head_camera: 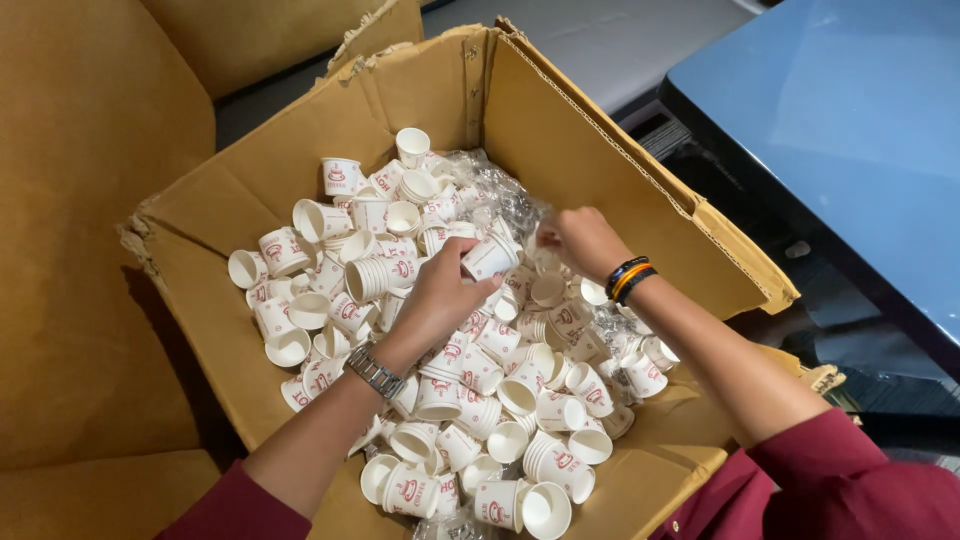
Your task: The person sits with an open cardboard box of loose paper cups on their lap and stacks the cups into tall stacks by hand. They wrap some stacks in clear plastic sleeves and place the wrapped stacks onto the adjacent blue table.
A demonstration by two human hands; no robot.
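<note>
Left hand (440, 290), with a metal watch (374, 371) at its wrist, grips 1 small white paper cup (490, 257) above the heap of loose cups (480, 400) that fills the open cardboard box (560, 130). Right hand (585, 240), banded at the wrist, pinches crinkled clear plastic wrap (510, 205) just beside that cup, near the box's far wall.

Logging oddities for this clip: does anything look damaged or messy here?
Yes. The cardboard box has torn, ragged flaps, and the paper cups lie jumbled loose among crumpled clear plastic wrap. The left hand holds one cup.
</note>
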